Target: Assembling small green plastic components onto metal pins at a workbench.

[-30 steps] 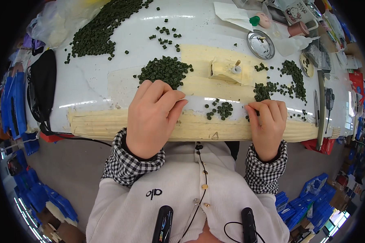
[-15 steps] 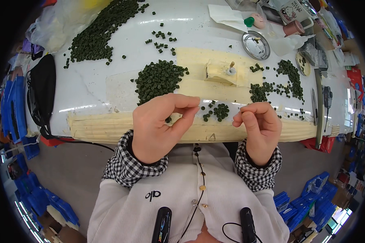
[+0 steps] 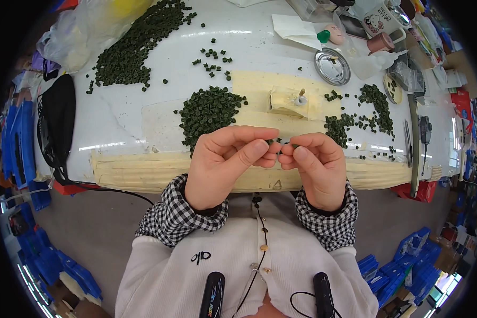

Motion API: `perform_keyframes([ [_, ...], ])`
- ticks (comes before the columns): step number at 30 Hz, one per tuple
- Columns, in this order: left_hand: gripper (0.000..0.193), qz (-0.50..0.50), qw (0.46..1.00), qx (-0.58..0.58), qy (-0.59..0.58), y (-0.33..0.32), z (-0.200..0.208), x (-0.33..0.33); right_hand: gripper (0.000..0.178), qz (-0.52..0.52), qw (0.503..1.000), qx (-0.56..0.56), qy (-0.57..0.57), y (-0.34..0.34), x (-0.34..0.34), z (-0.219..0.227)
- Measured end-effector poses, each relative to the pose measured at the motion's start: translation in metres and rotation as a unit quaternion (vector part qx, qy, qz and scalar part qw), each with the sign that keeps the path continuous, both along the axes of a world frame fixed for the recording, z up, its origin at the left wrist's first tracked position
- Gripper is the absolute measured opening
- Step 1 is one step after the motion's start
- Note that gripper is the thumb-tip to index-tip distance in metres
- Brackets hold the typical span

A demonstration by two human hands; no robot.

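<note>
My hands meet above the table's near edge, fingertips almost touching. In my right hand (image 3: 319, 167), closed in a pinch, a small dark green spool-shaped piece (image 3: 295, 146) shows between thumb and forefinger. My left hand (image 3: 225, 164) is curled, its thumb and fingers drawn together; what it pinches, if anything, I cannot make out. A dark green spot shows by its fingertips, but I cannot tell whether it is held or lies behind. Just beyond the left hand lies a heap of the same green pieces (image 3: 209, 112). Both hands largely hide the small group between them.
A yellowish block with an upright peg (image 3: 290, 102) stands beyond my hands. More green pieces lie in a large heap (image 3: 124, 58) at far left and scattered (image 3: 376, 108) at right. A round metal lid (image 3: 332, 67), white paper (image 3: 297, 31), and tweezers (image 3: 407, 140) lie at right.
My two hands have come together from apart, the left moving right and the right moving left. A green piece now shows in my right fingertips.
</note>
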State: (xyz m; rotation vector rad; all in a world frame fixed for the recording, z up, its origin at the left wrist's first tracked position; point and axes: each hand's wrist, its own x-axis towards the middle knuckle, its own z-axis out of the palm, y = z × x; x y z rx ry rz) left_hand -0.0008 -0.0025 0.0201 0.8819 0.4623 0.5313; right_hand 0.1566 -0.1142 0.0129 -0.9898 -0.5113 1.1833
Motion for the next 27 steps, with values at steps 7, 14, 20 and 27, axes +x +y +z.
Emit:
perform_keyframes([
  [7,0.022,0.000,1.000,0.021,-0.023,0.000,-0.006,-0.001,0.014,-0.015,0.999,0.019,-0.041,0.001,-0.004,0.004],
  [14,0.022,0.003,1.000,0.008,-0.026,0.000,-0.003,-0.001,0.013,-0.031,0.986,0.048,-0.156,0.006,-0.006,0.003],
  [20,0.019,0.040,0.995,0.074,-0.052,-0.008,-0.006,0.001,0.013,-0.089,0.951,0.012,-0.295,0.009,-0.010,0.006],
  [27,0.017,0.059,0.993,0.103,-0.021,-0.009,-0.003,0.003,0.012,-0.141,0.904,0.053,-0.400,0.013,-0.014,0.005],
])
